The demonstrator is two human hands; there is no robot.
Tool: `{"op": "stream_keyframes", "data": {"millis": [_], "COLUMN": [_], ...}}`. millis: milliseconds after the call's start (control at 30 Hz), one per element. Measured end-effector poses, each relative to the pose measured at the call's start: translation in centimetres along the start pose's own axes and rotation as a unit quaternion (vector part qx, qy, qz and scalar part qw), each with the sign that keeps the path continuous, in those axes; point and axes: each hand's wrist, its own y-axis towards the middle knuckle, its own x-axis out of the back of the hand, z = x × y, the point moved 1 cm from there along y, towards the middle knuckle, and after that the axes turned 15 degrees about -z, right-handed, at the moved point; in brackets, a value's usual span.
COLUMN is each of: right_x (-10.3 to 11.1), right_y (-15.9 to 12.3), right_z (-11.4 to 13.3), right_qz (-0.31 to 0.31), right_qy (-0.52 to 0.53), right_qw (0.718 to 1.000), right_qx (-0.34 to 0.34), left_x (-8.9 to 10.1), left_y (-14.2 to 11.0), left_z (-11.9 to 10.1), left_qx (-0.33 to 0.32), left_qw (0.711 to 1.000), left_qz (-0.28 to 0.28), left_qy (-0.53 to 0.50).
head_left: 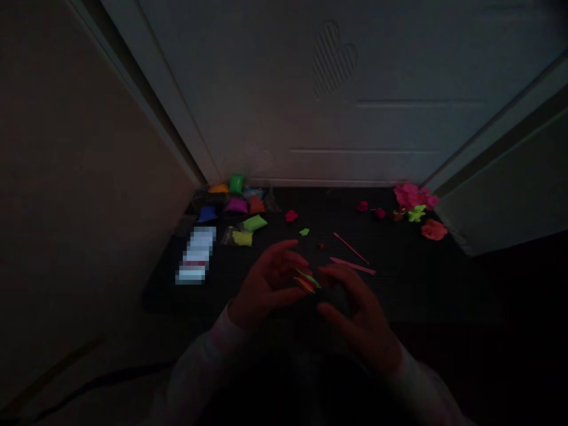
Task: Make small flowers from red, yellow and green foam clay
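Observation:
The scene is very dark. Between both hands sits a small clay piece (306,280), layered in green, yellow and red. My left hand (270,284) pinches it from the left with curled fingers. From the right, my right hand (355,307) meets it, thumb and forefinger tips close to or on the piece. Both hands hover over a dark mat (399,284) on the floor.
Several coloured clay packets (235,204) lie at the mat's far left, beside a blurred white box (196,255). Two pink modelling sticks (352,257) lie just beyond my hands. Pink, green and orange clay flowers (415,204) sit far right. A white door (332,89) stands behind.

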Motion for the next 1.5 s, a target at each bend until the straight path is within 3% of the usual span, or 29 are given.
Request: {"op": "stream_keyframes", "data": {"millis": [100,233,367,533,767,900,1033,1233,1333,1500], "right_x": [0.1,0.4,0.7,1.1,1.5,2.0,2.1,0.1,-0.7,-0.1], "right_y": [0.7,1.3,1.5,1.3,1.1,1.2,1.4,1.3,0.8,-0.7], "right_z": [1.1,1.2,0.9,0.7,0.6,1.2,1.6,-1.0,-3.5,-6.8], "right_qz": [-0.008,-0.017,-0.024,-0.038,-0.027,-0.012,-0.003,-0.016,-0.014,-0.050], "right_qy": [-0.033,-0.034,-0.034,-0.010,0.008,0.010,-0.007,-0.007,-0.054,-0.127], "right_qw": [0.997,0.996,0.995,0.997,0.997,0.995,0.993,1.000,0.996,0.986], "right_qx": [0.066,0.077,0.089,0.066,0.068,0.103,0.115,-0.004,-0.068,-0.099], "left_x": [-1.0,-1.6,-2.0,-2.5,-3.0,-2.9,-2.8,-1.6,0.1,2.7], "left_y": [-0.2,-0.4,-0.4,-0.5,-0.9,-1.3,-1.5,0.1,1.5,3.3], "left_z": [-0.9,-1.8,-2.3,-2.5,-2.3,-2.4,-2.4,0.2,2.6,5.1], "left_qx": [-0.059,-0.127,-0.156,-0.170,-0.263,-0.315,-0.271,-0.048,0.038,0.035], "left_qw": [0.995,0.978,0.968,0.962,0.925,0.901,0.921,0.980,0.965,0.907], "left_qz": [-0.005,0.001,0.031,0.022,-0.007,0.013,0.012,-0.055,-0.106,-0.106], "left_qy": [0.086,0.166,0.191,0.213,0.274,0.299,0.279,0.183,0.235,0.407]}}
